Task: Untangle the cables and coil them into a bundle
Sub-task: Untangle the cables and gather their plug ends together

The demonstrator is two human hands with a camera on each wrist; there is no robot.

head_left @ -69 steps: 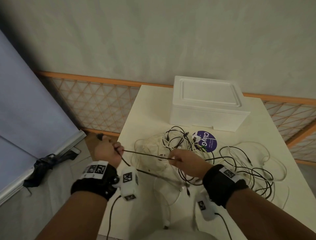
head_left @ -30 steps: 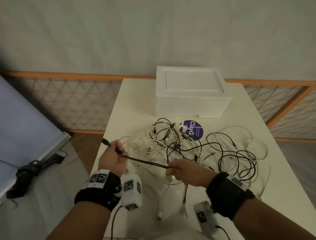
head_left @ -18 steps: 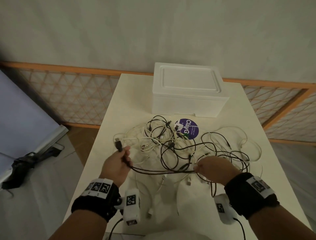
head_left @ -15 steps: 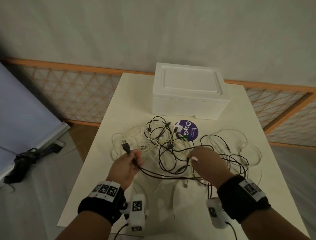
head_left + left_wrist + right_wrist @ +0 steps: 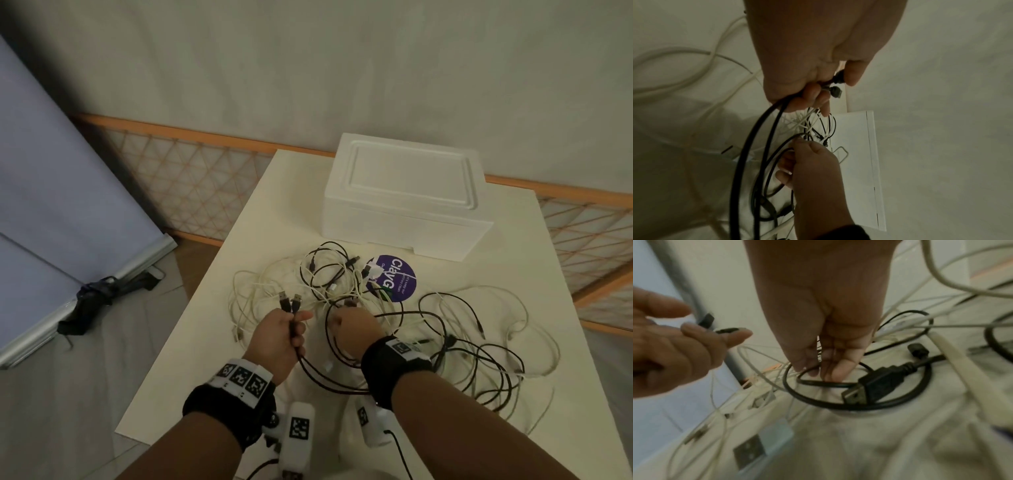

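Note:
A tangle of black and white cables lies spread over the white table. My left hand grips a black cable doubled over, its two plug ends sticking up side by side above the fist; the left wrist view shows the plugs at the fingertips. My right hand is just right of it, fingers down in the tangle. In the right wrist view the right hand pinches a thin black cable loop. A black USB plug lies beside those fingers.
A white foam box stands at the table's far side, and a round purple sticker lies in front of it. More black loops lie at the right. Left of the table are floor, an orange lattice rail and a leaning grey panel.
The black cable was stretched between my hands; now the hands are close together, two plug ends sit in my left fist, and the cable hangs in a slack loop toward me.

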